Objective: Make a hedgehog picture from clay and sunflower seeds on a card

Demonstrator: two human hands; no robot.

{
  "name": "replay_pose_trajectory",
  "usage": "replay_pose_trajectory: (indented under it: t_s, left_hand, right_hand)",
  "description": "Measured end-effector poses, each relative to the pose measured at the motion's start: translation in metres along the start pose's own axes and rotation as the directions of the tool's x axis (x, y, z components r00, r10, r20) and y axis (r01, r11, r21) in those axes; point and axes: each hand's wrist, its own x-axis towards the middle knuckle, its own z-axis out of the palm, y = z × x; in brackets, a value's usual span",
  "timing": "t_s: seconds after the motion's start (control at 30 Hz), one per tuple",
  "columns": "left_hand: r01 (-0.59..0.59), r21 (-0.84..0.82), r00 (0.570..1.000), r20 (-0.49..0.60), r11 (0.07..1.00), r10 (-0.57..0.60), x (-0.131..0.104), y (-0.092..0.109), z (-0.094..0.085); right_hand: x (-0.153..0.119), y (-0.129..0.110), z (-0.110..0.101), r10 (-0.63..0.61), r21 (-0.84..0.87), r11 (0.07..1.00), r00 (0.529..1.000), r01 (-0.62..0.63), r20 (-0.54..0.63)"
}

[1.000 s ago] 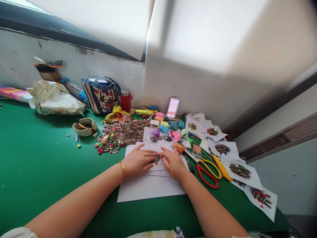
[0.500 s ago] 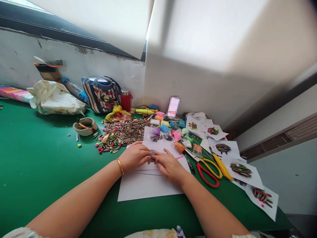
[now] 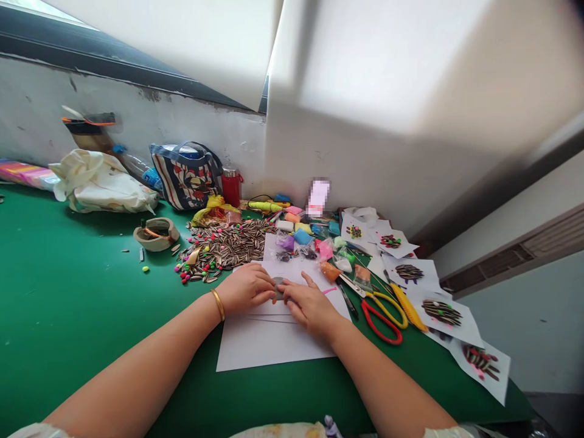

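A flat, grey piece that looks like modelling clay (image 3: 278,281) lies on the stacked white paper (image 3: 269,350) between my hands, with small orange bits showing at its lower edge. My left hand (image 3: 250,288), a gold bangle at its wrist, rests its fingertips on the left side of the piece. From the right, my right hand (image 3: 310,304) lays stretched fingers on the other side, one finger lifted clear. Neither hand is wrapped round it. My fingers hide part of the grey piece. A thin pink strip (image 3: 329,290) sits on the paper by my right hand.
Striped sunflower seeds (image 3: 237,243) mixed with coloured balls lie beyond my left hand. Bagged clay (image 3: 303,236) is behind the paper. Scissors (image 3: 382,322), a yellow cutter (image 3: 409,307) and seed pictures (image 3: 442,311) are at right. A broken-rimmed bowl (image 3: 156,236) stands left.
My fingers have shifted slightly on the grey clay, and more of its surface shows between them. The view has moved very little; other things stay put.
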Motion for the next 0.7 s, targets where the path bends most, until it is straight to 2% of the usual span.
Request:
replay_pose_trajectory:
  t_s: [0.13, 0.23, 0.53, 0.7]
  left_hand:
    - [0.006, 0.047, 0.999, -0.035, 0.999, -0.005, -0.001, 0.004, 0.000]
    - [-0.045, 0.045, 0.998, -0.030, 0.998, 0.047, -0.001, 0.008, 0.005]
    - [-0.051, 0.084, 0.999, 0.018, 0.995, 0.049, 0.000, 0.011, 0.017]
    - [-0.079, 0.072, 0.997, -0.020, 0.994, 0.081, -0.002, 0.014, 0.021]
  right_hand:
    - [-0.001, 0.001, -0.001, -0.010, -0.010, 1.000, 0.999, 0.009, -0.052]
    - [-0.002, 0.005, -0.002, -0.016, -0.017, 1.000, 0.996, 0.015, -0.087]
    - [-0.003, 0.008, -0.001, -0.036, -0.037, 0.999, 0.995, 0.033, -0.091]
    - [-0.004, 0.014, 0.002, -0.045, -0.070, 0.997, 0.983, 0.033, -0.180]
